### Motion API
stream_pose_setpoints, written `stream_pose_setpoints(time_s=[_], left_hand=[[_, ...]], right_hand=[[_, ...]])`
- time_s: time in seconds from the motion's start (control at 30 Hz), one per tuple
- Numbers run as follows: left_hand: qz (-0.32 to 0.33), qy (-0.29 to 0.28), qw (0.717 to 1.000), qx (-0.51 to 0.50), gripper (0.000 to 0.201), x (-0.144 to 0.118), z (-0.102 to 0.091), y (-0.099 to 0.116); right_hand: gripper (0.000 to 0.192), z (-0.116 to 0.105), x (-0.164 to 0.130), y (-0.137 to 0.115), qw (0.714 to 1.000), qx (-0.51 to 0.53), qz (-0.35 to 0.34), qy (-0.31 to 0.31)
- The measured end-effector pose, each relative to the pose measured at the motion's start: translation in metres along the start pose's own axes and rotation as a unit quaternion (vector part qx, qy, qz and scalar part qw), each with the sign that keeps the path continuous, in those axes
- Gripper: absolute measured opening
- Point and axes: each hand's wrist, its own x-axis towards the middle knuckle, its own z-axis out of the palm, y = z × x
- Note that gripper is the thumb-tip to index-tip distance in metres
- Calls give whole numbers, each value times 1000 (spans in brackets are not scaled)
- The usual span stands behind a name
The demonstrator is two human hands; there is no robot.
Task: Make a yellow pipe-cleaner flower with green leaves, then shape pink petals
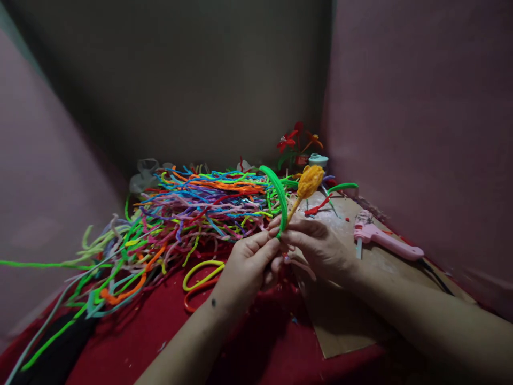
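Left hand: the left hand [248, 264] is held at the centre of the view, its fingers closed in a pinch on the lower end of a bright green fuzzy pipe cleaner [278, 198].
Right hand: the right hand [320, 248] is set just at 3 o'clock of the left hand, touching it; its fingers are closed on the thin stem of a yellow-orange bud-shaped pipe-cleaner flower [309, 182].
Green pipe cleaner: it is seen rising from the pinched fingers and arching over toward 11 o'clock.
Flower: its stem is tilted toward 1 o'clock from the fingertips, with the bud at the top, just beside the green arch; where stem and green piece meet is hidden by the fingers.
Pile: a loose heap of many-coloured pipe cleaners [192, 208] is spread at 10 o'clock of the hands, on the red cloth [132, 342].
Loops: a yellow loop and an orange loop of pipe cleaner [200, 280] are laid at 9 o'clock of the left hand.
Board: a brown cardboard sheet [340, 321] is laid under the right forearm.
Glue gun: a pink glue gun [385, 240] is laid on the board at 3 o'clock of the right hand, apart from it.
Far corner: finished red and orange pipe-cleaner flowers [296, 140] are stood at 12 o'clock, by the wall.
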Motion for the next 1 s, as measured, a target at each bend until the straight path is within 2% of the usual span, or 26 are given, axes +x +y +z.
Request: stream_pose_setpoints(time_s=[0.03, 0.07, 0.13, 0.17, 0.23, 0.4, 0.5, 0.63, 0.77, 0.9, 1.0], left_hand=[[52, 49, 994, 85, 16, 0, 2, -2], [106, 92, 976, 168, 14, 0, 3, -4], [190, 142, 927, 290, 11, 0, 5, -10], [208, 150, 911, 323, 12, 0, 4, -13], [199, 151, 911, 329, 15, 1, 2, -16], [59, 104, 981, 151, 19, 4, 1, -8], [4, 71, 996, 49, 21, 3, 3, -1], [-31, 36, 998, -44, 21, 2, 4, 4], [-65, -38, 990, -118, 16, 1, -1, 2], [-94, -129, 969, -189, 17, -1, -6, -1], [-93, -166, 960, -208, 18, -2, -8, -2]], right_hand=[[15, 1, 0, 1, 1000, -4, 12, 21], [17, 2, -1, 1, 999, -9, 19, 36], [19, 4, -2, 0, 998, -26, 18, 55], [20, 5, -3, 0, 997, -42, 16, 58], [20, 5, -3, -2, 995, -86, 13, 52], [15, 3, -1, -2, 991, -125, 9, 45], [13, 1, 1, 2, 993, -104, 32, 55], [15, -1, 1, 6, 998, -9, 50, 25], [18, -4, 1, 4, 991, 101, 67, -61], [19, -5, 0, -3, 978, 137, 72, -141], [17, -3, -2, -7, 976, 140, 68, -150]])
